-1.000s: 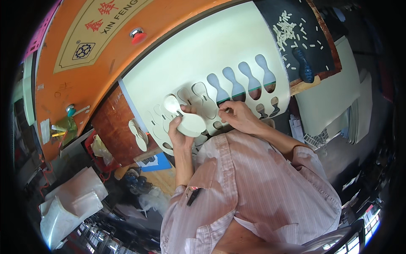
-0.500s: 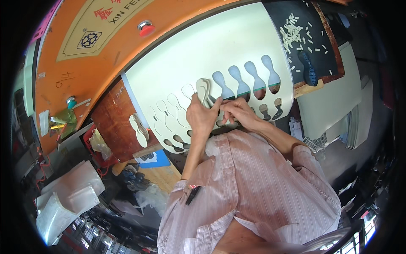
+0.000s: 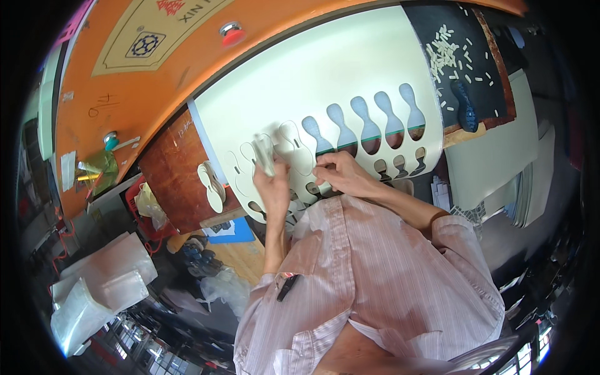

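A large cream sheet (image 3: 325, 75) lies on the cutting table, with a row of sole-shaped holes (image 3: 375, 122) punched along its near edge. My left hand (image 3: 270, 181) holds a small stack of cut cream sole pieces (image 3: 265, 153) upright over the sheet. My right hand (image 3: 340, 176) rests on the sheet's near edge, fingertips at a sole-shaped cut piece (image 3: 299, 147) still seated in the sheet.
A stack of cut soles (image 3: 211, 184) lies on a brown board (image 3: 175, 178) at the left. An orange machine body (image 3: 156, 69) with a red button (image 3: 232, 32) runs behind. Small cream offcuts (image 3: 447, 53) lie on a black mat. Clear plastic bags (image 3: 94, 290) sit lower left.
My left hand has lifted from the sheet's near edge and now holds cut sole pieces upright. My right hand has stayed at the sheet's edge. The view has shifted slightly.
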Tool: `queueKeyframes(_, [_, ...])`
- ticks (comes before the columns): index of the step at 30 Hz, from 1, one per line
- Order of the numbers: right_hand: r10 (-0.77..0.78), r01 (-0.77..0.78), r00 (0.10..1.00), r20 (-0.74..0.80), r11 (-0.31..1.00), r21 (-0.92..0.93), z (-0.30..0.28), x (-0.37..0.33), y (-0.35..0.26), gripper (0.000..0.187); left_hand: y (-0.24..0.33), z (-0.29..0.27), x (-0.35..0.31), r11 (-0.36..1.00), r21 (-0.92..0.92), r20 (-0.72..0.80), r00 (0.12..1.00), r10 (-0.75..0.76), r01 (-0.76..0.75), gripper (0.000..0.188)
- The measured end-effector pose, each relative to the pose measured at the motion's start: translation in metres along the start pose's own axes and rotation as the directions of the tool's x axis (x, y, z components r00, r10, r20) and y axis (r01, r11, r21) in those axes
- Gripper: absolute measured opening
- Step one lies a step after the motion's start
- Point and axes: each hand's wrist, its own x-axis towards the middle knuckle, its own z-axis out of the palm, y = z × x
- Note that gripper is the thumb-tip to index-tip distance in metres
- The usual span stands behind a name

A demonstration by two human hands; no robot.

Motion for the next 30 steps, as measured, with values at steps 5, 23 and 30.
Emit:
queueKeyframes(5, [0.093, -0.101, 0.995, 0.045, 0.971, 0.217, 0.004, 0.016, 0.015, 0.034, 0.004, 0.028, 0.006, 0.927, 0.372, 0.032, 0.999, 0.028, -0.038, 0.047])
queueKeyframes(23, [0.094, -0.100, 0.994, 0.051, 0.987, 0.126, 0.043, 0.032, 0.005, 0.034, -0.027, -0.021, -0.003, 0.997, 0.067, -0.139, 0.990, 0.032, -0.023, 0.027])
queueKeyframes(30, [0.235, -0.306, 0.946, 0.223, 0.876, 0.374, 0.033, 0.045, 0.013, 0.031, -0.028, -0.015, -0.001, 0.987, 0.111, -0.112, 0.985, 0.131, -0.118, 0.027])
